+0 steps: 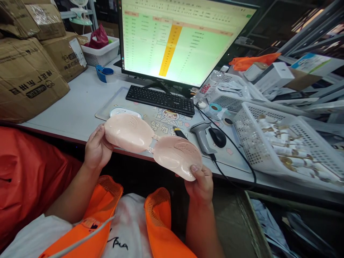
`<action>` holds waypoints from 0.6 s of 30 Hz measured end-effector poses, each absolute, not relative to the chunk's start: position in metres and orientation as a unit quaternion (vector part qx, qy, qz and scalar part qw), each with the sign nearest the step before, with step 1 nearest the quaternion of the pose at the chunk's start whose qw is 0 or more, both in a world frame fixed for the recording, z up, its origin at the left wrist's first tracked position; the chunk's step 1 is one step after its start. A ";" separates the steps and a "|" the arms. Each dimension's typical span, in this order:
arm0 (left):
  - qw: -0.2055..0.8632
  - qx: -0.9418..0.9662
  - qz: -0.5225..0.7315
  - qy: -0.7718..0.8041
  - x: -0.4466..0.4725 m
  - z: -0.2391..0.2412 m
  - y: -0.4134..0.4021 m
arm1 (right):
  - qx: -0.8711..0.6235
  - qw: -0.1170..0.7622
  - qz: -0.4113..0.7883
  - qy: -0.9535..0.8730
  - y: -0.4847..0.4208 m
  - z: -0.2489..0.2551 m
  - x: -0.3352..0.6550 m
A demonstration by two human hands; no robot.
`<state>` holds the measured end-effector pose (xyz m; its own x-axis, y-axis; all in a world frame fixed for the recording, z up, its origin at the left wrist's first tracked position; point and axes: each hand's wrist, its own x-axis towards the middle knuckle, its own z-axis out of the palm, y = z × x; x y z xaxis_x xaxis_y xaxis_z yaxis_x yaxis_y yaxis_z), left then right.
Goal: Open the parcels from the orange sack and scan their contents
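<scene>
I hold a pale pink silicone adhesive bra (153, 145) in front of me, just above the desk's front edge. It has two rounded cups joined by a small clasp in the middle. My left hand (96, 148) grips the left cup from its outer side. My right hand (200, 182) grips the lower edge of the right cup, thumb on top. Both hands are closed on it.
A monitor (182, 36) with a green spreadsheet stands behind a black keyboard (161, 100). A barcode scanner (202, 136) and a black mouse (217, 137) lie to the right. White baskets (282, 143) of small items sit at the right, cardboard boxes (29, 71) at the left.
</scene>
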<state>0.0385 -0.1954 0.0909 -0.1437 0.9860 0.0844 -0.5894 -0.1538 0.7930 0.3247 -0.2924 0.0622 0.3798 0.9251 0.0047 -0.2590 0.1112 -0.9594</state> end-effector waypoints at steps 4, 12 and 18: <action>0.550 0.320 0.706 0.311 0.038 0.088 -0.196 | -0.499 0.666 0.432 -0.347 -0.292 0.060 0.324; 0.346 0.620 0.621 0.332 0.082 0.076 -0.241 | -0.518 0.636 0.370 -0.437 -0.282 0.062 0.272; 0.256 0.772 0.509 0.281 0.110 0.064 -0.244 | -0.435 0.598 0.497 -0.454 -0.267 0.056 0.251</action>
<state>0.1100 -0.2439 0.0642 0.3239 0.6953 0.6416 0.1737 -0.7104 0.6821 0.2510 -0.2672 0.0561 0.0929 0.9895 0.1107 -0.1989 0.1274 -0.9717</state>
